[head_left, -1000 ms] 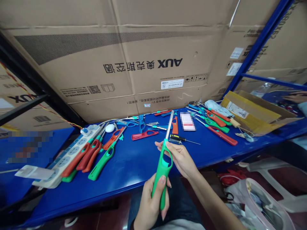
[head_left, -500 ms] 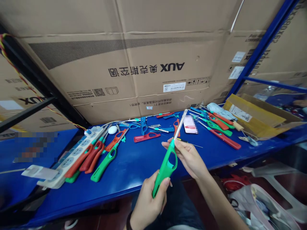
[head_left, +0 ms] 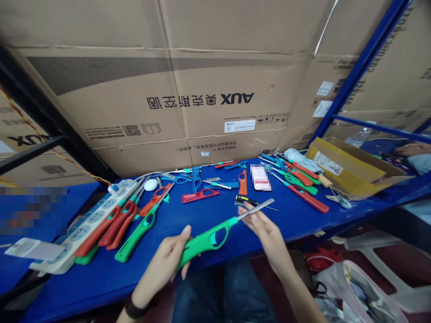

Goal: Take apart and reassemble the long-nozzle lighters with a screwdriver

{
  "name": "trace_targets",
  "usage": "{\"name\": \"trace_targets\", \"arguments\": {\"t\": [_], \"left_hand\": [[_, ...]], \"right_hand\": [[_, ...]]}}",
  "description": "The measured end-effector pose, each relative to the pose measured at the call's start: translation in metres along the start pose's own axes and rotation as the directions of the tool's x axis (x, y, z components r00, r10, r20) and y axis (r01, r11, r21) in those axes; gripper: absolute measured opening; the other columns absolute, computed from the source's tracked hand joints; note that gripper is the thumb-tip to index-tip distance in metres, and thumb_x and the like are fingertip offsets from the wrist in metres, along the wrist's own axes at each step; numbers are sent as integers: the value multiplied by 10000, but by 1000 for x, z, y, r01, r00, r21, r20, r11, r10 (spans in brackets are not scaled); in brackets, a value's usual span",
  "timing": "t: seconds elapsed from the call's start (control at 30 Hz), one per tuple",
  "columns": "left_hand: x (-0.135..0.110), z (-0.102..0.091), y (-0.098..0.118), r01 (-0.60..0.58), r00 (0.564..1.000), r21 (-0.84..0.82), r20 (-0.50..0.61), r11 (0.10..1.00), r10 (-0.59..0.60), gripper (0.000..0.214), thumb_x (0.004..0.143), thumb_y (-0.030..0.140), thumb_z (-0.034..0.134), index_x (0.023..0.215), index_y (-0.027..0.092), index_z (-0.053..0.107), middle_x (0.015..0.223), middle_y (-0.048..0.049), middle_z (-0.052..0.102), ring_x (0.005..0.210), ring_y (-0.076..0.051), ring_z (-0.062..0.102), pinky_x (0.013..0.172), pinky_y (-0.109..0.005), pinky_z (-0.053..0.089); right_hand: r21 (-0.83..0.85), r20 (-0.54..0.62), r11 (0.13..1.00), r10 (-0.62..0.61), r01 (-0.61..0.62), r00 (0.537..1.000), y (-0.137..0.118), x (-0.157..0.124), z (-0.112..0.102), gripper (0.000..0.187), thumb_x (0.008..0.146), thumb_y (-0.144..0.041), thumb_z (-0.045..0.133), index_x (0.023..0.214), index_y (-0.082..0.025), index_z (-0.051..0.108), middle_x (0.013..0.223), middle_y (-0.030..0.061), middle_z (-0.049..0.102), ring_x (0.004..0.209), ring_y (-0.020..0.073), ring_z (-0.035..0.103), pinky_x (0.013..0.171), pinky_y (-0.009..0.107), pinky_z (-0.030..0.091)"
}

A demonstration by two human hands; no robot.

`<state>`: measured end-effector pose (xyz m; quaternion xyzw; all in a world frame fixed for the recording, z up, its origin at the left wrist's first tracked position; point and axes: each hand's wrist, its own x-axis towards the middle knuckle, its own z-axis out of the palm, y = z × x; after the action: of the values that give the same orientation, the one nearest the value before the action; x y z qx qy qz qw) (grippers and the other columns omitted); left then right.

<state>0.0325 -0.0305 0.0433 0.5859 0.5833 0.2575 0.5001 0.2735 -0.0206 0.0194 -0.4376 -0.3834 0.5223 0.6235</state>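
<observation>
My left hand (head_left: 166, 260) grips the handle end of a green long-nosed gas lighter (head_left: 205, 240), which lies almost level and points right. Its metal tube (head_left: 256, 209) rests across the fingers of my right hand (head_left: 266, 233), which is spread and holds nothing. Both hands hover over the front edge of the blue bench (head_left: 188, 224). A small black and yellow screwdriver (head_left: 247, 200) lies just behind the tube.
More lighters lie about: red and green ones (head_left: 121, 222) by a white power strip (head_left: 87, 222) at the left, others (head_left: 301, 181) at the right. AUX cartons (head_left: 202, 89) wall the back. An open carton (head_left: 353, 166) sits right; a plastic bag (head_left: 363, 287) hangs below.
The green lighter swung from nearly upright down to almost level, its nose now to the right. My left hand moved left and lower; my right hand let go of the lighter's neck and opened under the tube.
</observation>
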Motion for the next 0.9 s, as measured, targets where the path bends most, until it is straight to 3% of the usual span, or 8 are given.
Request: {"name": "trace_targets", "arguments": {"t": [0.13, 0.23, 0.33, 0.4, 0.5, 0.63, 0.77, 0.9], "left_hand": [[18, -24, -14, 83, 994, 16, 76, 996, -84, 761, 832, 734, 168, 618, 155, 614, 321, 35, 385, 282, -87, 279, 347, -200, 229], [29, -32, -20, 108, 989, 60, 98, 992, -113, 791, 809, 756, 145, 615, 153, 620, 324, 37, 355, 311, -99, 288, 367, -213, 242], [41, -34, -22, 100, 984, 104, 137, 990, -114, 802, 806, 759, 129, 615, 154, 620, 341, 28, 385, 322, -102, 299, 381, -225, 257], [48, -34, -22, 90, 977, 105, 181, 990, -108, 803, 810, 757, 100, 565, 161, 581, 364, 10, 437, 321, -100, 319, 387, -231, 277], [56, -34, -20, 68, 983, 84, 167, 994, -81, 803, 809, 758, 81, 575, 160, 563, 454, -34, 562, 357, -120, 440, 407, -235, 345], [56, -38, -19, 63, 997, 105, 34, 993, -67, 822, 814, 751, 126, 860, 131, 664, 549, -46, 628, 453, -176, 572, 474, -271, 452], [50, -45, -26, 33, 988, 258, -156, 966, 8, 729, 852, 679, 220, 974, 125, 678, 509, -8, 562, 486, -184, 583, 540, -275, 470], [49, -57, -38, -27, 976, 420, -183, 907, 114, 601, 851, 632, 309, 914, 166, 684, 614, -20, 611, 562, -187, 593, 563, -259, 446]], "right_hand": [[-135, -222, 989, -94, 65, 970, -2, 11, -48, 424, 805, -493, 640, 1148, -244, 616, 1124, 78, 688, 1111, 244, 611, 1022, 440, 437], [-294, -261, 953, -159, 79, 952, -3, 20, -79, 397, 792, -519, 630, 1042, -210, 639, 1064, 95, 706, 1076, 259, 630, 976, 441, 474], [-450, -214, 888, -205, 90, 955, -1, 28, -93, 417, 764, -549, 626, 973, -188, 649, 1031, 116, 711, 1044, 286, 641, 933, 452, 497], [-568, -171, 817, -241, 105, 955, 2, 35, -96, 405, 774, -544, 597, 964, -190, 647, 1035, 117, 706, 1017, 288, 649, 913, 453, 503], [-767, -68, 628, -280, 129, 958, 8, 47, -95, 350, 808, -492, 546, 998, -214, 641, 1042, 95, 697, 986, 282, 651, 895, 462, 498], [-895, 159, 372, -251, 247, 955, 18, 68, -87, 333, 813, -364, 542, 1109, -224, 602, 1092, 82, 674, 1056, 281, 605, 898, 456, 485], [-915, 280, 249, -177, 318, 943, 25, 87, -73, 383, 808, -231, 536, 1191, -215, 549, 1136, 93, 652, 1078, 274, 591, 890, 448, 484], [-924, 311, 191, -124, 331, 942, 27, 96, -61, 406, 795, -160, 520, 1194, -238, 534, 1072, 75, 667, 1017, 260, 620, 816, 405, 514]]}}
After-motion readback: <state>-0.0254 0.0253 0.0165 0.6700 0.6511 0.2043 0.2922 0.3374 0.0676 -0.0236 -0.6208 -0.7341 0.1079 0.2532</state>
